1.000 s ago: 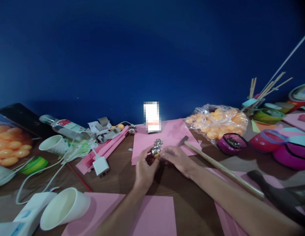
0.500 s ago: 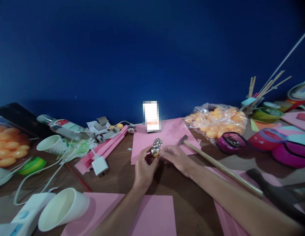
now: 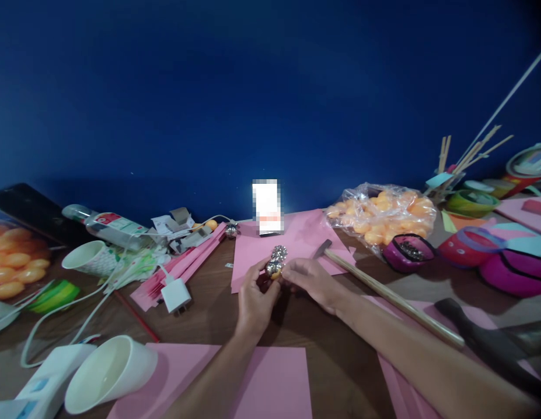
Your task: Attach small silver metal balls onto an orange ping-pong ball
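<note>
In the middle of the view, my left hand holds an orange ball partly covered with shiny silver studs. Just beyond it, a second cluster of silver studs shows; whether the two are joined, I cannot tell. My right hand is closed in a pinch right beside the ball. Anything between its fingertips is hidden or too small to make out. Under and beyond the hands lies pink paper on the brown table.
A hammer lies to the right, with a darker hammer nearer me. Small metal pieces fill a purple bowl near a bag of orange balls. At left are a paper cup, white charger and bottle.
The whole scene has shifted very slightly left as the camera turned. Both hands keep nearly the same pose around the studded ball.
</note>
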`<act>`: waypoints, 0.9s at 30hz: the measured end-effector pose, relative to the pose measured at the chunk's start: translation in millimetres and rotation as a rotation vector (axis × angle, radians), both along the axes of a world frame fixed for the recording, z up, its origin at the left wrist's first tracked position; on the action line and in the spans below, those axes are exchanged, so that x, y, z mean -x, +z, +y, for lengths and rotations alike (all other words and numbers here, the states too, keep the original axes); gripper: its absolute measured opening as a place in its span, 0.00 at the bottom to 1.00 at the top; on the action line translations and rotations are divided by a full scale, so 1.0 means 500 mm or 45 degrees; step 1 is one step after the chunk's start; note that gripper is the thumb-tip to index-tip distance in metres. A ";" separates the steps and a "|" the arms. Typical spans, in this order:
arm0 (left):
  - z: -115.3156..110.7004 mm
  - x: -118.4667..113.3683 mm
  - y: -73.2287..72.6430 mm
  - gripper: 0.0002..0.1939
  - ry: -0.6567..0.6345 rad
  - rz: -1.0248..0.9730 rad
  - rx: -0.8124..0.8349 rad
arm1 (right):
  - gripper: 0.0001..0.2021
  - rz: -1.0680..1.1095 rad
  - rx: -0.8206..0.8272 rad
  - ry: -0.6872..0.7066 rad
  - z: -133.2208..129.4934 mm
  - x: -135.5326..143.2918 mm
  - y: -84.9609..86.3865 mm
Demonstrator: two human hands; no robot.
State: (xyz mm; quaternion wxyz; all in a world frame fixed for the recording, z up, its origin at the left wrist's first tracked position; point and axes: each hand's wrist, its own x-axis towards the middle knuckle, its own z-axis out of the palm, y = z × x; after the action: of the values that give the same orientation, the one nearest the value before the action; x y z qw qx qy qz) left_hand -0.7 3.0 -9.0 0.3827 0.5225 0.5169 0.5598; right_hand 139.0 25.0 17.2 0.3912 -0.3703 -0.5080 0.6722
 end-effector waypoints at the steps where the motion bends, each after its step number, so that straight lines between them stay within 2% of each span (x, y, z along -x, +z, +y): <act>1: 0.000 0.000 -0.001 0.25 0.008 0.011 -0.004 | 0.14 -0.009 0.011 -0.004 0.000 0.000 0.000; 7: 0.000 0.003 -0.008 0.24 0.042 0.067 -0.038 | 0.14 0.012 0.048 -0.002 0.001 0.000 0.005; 12: -0.001 0.003 -0.003 0.22 0.014 0.108 -0.036 | 0.14 -0.002 0.050 -0.016 0.001 -0.001 0.008; 27: -0.008 -0.004 0.012 0.20 0.071 0.171 -0.070 | 0.14 0.021 0.052 -0.091 0.011 0.003 -0.020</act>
State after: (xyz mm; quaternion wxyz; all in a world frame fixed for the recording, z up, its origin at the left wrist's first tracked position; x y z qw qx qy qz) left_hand 1.2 -1.0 -2.8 0.3170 0.5546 0.5401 0.5480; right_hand 137.7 30.6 7.0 0.4114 -0.3905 -0.4776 0.6710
